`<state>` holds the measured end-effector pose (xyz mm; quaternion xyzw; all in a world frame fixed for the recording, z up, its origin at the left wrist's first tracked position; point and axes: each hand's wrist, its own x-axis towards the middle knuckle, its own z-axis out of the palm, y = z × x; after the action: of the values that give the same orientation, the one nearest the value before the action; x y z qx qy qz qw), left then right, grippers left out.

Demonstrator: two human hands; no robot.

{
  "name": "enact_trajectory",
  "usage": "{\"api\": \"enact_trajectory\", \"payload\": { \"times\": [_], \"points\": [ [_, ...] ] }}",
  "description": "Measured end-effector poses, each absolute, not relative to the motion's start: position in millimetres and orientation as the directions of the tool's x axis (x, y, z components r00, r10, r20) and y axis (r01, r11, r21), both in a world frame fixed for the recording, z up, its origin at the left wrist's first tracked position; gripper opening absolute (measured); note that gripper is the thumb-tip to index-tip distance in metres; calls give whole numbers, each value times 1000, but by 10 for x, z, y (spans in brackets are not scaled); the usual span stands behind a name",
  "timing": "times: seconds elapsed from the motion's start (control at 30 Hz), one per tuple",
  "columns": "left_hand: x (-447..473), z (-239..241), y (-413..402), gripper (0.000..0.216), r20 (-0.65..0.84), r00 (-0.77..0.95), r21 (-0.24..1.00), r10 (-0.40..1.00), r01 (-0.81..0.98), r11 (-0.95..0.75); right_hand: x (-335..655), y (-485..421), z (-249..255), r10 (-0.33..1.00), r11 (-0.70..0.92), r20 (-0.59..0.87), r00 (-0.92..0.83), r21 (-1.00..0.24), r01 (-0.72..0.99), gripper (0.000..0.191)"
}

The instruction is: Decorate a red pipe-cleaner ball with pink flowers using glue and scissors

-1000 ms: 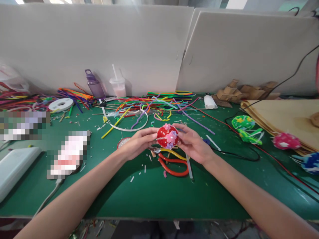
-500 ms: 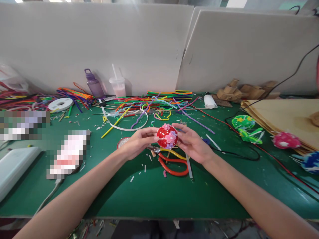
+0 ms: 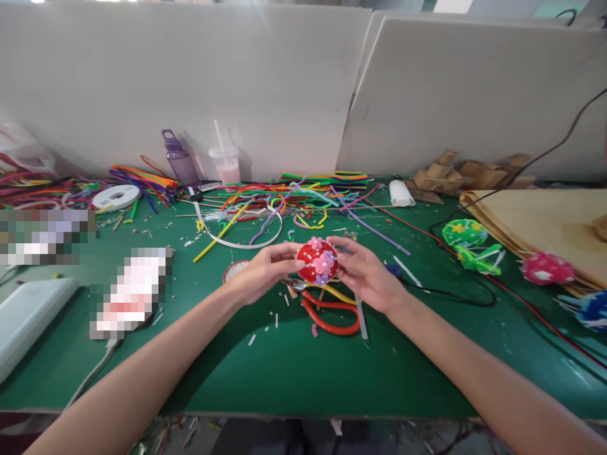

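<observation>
A red ball (image 3: 313,265) decorated with pink and purple flowers and a string of pearl beads is held between both hands above the green table (image 3: 294,366). My left hand (image 3: 263,270) grips its left side with thumb and fingers. My right hand (image 3: 367,273) pinches its right side. Under the hands lie red-handled pliers (image 3: 327,313) and a yellow pipe cleaner (image 3: 332,292). A small round tin of beads (image 3: 232,270) sits just left of my left hand.
Heaps of coloured pipe cleaners (image 3: 284,196) cover the back of the table, beside a purple bottle (image 3: 179,159), a pink drink cup (image 3: 225,163) and a white tape reel (image 3: 116,197). Green (image 3: 465,235), pink (image 3: 545,268) and blue (image 3: 588,309) decorated balls lie at the right by cardboard sheets (image 3: 540,218).
The ball has turned slightly in my fingers; both hands stay in almost the same place.
</observation>
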<state>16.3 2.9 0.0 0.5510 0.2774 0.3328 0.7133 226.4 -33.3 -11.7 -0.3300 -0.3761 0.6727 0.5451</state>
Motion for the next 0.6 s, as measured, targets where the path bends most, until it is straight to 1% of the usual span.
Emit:
{"api": "enact_trajectory", "payload": {
  "times": [0.13, 0.37, 0.6],
  "points": [
    [176, 25, 17, 34, -47, 587, 975, 808, -148, 165, 2264, -334, -126, 981, -118, -30, -189, -872, -475, 32],
    [164, -5, 32, 33, -24, 604, 974, 797, -165, 154, 2260, -336, -116, 983, -113, -31, -181, -879, -463, 30],
    [176, 32, 6, 42, -29, 553, 985, 833, -127, 119, 2246, -341, -109, 983, -121, -42, -176, -876, -467, 32]
  ]
}}
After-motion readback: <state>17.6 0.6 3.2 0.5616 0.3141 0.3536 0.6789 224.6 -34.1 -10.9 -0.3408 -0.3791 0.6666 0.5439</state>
